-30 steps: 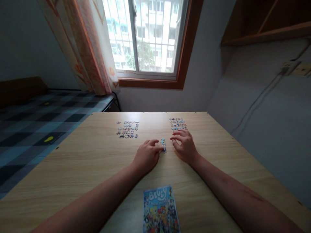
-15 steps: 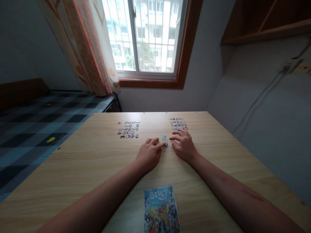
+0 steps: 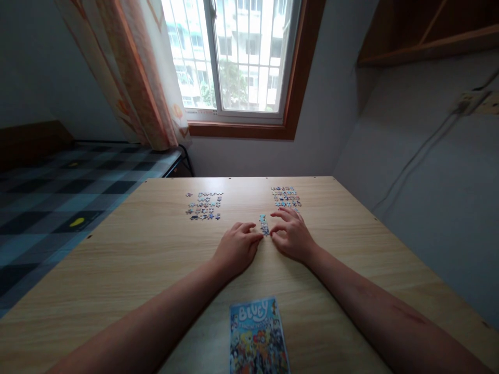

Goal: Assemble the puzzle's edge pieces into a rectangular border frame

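A narrow strip of joined jigsaw pieces (image 3: 263,223), mostly light blue with darker parts at the near end, lies flat between my hands. My left hand (image 3: 238,248) rests on the table at its left, with thumb and index fingertips against the strip's near left edge. On the other side, my right hand (image 3: 292,235) has its thumb and index drawn together at the near right edge, while the other fingers reach forward. Whatever sits inside that right pinch is mostly hidden by the fingertips.
Loose jigsaw pieces (image 3: 205,206) lie in rows at the far left of the table (image 3: 156,259); more loose pieces (image 3: 286,196) lie just beyond my right hand. A picture sheet marked BLUEY (image 3: 258,337) lies near me. A checked bed (image 3: 117,169) stands left, below a window.
My right thumb and index have closed together and come left to the strip's edge. My left index has drawn back slightly toward its near edge. The view has tilted a little.
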Action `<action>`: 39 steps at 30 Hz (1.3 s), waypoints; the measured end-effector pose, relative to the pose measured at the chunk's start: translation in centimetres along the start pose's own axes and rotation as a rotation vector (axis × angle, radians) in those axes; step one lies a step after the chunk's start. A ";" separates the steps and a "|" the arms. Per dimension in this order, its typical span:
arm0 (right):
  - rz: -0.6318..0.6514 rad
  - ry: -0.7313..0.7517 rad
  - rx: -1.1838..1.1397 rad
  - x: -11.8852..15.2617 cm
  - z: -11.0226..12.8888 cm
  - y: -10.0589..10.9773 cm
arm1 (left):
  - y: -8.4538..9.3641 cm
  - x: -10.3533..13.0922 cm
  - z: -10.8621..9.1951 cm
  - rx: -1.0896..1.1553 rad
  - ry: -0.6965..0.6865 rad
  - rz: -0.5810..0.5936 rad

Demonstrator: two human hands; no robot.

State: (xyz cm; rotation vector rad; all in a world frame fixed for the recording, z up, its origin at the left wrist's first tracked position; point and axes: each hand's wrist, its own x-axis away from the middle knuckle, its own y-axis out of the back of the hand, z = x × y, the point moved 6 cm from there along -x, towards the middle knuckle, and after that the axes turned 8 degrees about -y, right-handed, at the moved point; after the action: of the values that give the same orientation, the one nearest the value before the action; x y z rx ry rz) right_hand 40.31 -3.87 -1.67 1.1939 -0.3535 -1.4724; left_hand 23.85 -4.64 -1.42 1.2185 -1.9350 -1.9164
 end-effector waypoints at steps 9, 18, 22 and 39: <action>0.011 0.008 0.001 0.0 -0.3 -0.1 | -0.3 0.0 -0.1 -0.008 -0.015 0.014; -0.055 -0.034 0.000 -0.2 -0.6 0.3 | -0.5 -0.1 -0.1 -0.026 -0.029 0.019; -0.054 -0.048 -0.011 -0.3 -0.8 0.4 | -0.7 -0.2 -0.1 -0.016 -0.031 0.030; 0.006 -0.047 0.031 -0.4 -1.2 0.0 | -0.8 -0.5 -0.3 -0.039 -0.040 0.055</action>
State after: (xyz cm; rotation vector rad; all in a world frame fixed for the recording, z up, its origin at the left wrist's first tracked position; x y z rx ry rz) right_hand 41.22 -3.05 -2.00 1.1827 -0.4130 -1.4966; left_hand 24.72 -4.41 -1.87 1.1137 -1.9200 -1.9557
